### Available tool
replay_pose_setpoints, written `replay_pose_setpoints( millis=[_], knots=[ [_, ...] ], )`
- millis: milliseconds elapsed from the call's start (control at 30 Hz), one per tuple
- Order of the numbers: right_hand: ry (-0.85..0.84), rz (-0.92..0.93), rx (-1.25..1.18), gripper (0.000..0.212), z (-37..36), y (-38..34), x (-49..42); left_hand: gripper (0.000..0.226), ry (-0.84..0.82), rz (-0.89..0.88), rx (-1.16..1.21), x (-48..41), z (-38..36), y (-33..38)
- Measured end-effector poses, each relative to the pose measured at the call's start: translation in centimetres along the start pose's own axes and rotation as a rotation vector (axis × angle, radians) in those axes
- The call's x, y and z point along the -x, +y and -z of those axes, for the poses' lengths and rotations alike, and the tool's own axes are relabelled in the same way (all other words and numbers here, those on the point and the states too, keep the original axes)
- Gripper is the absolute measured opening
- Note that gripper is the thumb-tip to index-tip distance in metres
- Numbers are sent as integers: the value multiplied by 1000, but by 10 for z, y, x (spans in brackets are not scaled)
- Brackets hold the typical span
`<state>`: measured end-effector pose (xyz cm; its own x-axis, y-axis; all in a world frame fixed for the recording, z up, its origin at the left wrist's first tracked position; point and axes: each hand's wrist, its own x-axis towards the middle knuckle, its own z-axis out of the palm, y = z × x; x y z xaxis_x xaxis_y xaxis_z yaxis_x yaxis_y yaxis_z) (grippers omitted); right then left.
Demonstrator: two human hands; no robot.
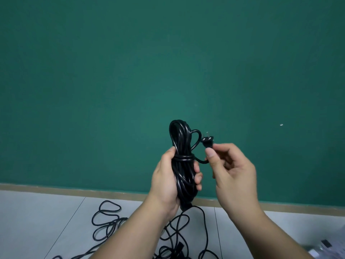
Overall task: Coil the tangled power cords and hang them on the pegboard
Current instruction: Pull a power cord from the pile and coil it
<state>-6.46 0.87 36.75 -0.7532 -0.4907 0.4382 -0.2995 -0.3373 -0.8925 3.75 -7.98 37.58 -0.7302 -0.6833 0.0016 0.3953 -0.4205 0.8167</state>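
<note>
1. The coiled cord (182, 174) stands upright in the left hand (166, 181). That hand's fingers and thumb are curled round the lower half of the bundle, and the loops rise above the thumb.
2. A couple of turns are wrapped tightly across the bundle's waist, just above the left fingers. From there a short length loops up and over to the plug (207, 141).
3. The right hand (234, 176) pinches the plug between thumb and forefinger, just to the right of the bundle, with the prongs pointing up. Its other fingers are loosely curled.
4. From the bottom of the bundle, below the left palm, one strand drops toward the floor. I cannot tell whether it belongs to this cord or to the pile.
5. Below both wrists, more loose cords (110, 223) lie tangled on the tiled floor (37, 221).
6. Behind the hands is a plain green wall (130, 62). Well to the right of the right hand a tiny pale thing (281, 124) sits on it, too small for me to name. I see no pegboard from here.
7. As I read it, one cord is coiled and nearly tied off, with only the plug end left to tuck in. Nothing is hung yet and the floor cords look untouched, so I judge most of the job is left.
</note>
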Motion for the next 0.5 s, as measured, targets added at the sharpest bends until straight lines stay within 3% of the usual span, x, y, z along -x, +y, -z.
replay_pose_setpoints(
  millis=[100, 267, 500],
  knots=[
    [-79, -25, 138, 2, 7, 5, -6, 34, -23, -69, -131, -4, 9, 4],
    [-209, 91, 301, 9, 19, 0, -13, 35, -106, -164, -376, -6, 15, 5],
    [-82, 138, 189, 18, 21, -2, -12, 28, -182, -205, -501, -5, 12, 3]
  ],
)
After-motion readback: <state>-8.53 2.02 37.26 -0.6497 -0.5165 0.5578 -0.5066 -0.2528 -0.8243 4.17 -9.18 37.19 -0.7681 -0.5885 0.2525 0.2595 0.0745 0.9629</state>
